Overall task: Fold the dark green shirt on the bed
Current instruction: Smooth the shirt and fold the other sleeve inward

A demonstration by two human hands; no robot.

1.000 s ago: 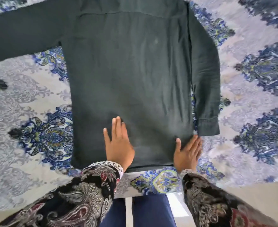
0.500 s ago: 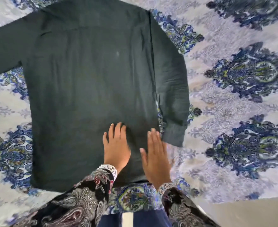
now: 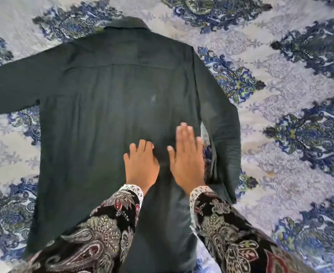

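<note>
Green shirt [image 3: 103,119] flat; left hand [image 3: 141,166], right hand [image 3: 186,162] open-palmed, slid further up.

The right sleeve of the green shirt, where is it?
In the head view, the right sleeve lies along the shirt's right edge, just right of the right hand.

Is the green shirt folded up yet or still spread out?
Mostly spread out. The dark green shirt lies flat on the bed, collar away, one sleeve stretched sideways, the other sleeve alongside the body.

The bed [image 3: 280,154], spread with a blue-and-white patterned cover, bears the dark green shirt [image 3: 103,125] lying flat.
</note>
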